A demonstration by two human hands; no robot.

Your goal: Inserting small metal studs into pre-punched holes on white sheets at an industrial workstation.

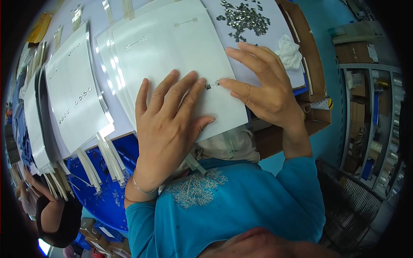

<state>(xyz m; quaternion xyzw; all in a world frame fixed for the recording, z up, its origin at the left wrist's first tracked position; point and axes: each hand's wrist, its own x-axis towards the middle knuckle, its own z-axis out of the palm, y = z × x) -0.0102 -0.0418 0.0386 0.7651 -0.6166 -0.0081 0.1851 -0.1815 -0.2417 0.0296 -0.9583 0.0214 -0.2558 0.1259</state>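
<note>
The left hand (pixel 167 114) is spread wide, palm down, on a glossy white sheet (pixel 172 47), with no object seen in its fingers. The right hand (pixel 271 92) is held with its index fingertip lowered to the sheet and two longer fingers raised apart; whether anything is pinched by it cannot be told. One end of a thin printed mark is covered by that fingertip; at the other end, a small dark square piece (pixel 208 86) is seen between the hands. The sheet's left part is partly concealed by the left hand.

The sheet is placed on a pale worktable (pixel 277 28), tilted, its near corner jutting toward the body. Two more marks, each a fine line with squared ends, are borne farther up. Beyond, dark shiny pieces (pixel 247 19) are heaped, too small to be distinguished singly.
</note>
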